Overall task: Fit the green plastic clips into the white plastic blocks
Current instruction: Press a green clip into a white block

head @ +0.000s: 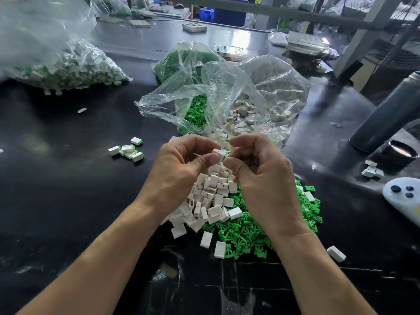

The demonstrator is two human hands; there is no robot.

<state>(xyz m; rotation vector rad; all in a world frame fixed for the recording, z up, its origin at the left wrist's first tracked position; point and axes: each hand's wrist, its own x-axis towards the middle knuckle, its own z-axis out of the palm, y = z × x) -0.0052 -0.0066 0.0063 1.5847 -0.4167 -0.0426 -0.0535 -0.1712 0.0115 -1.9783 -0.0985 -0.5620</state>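
Presently left hand point(181, 164) pinches a white block point(219, 153); right hand point(256, 169), fingers curled, presses a green clip point(227, 154) against it, above loose piles.

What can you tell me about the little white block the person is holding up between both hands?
The white block is a small rectangular piece of what looks like matte plastic. The left hand pinches it between thumb and fingers above the loose pile of white blocks. A bit of green, apparently a clip, shows at its right end, where the right hand's fingertips meet it. Its opening is hidden.
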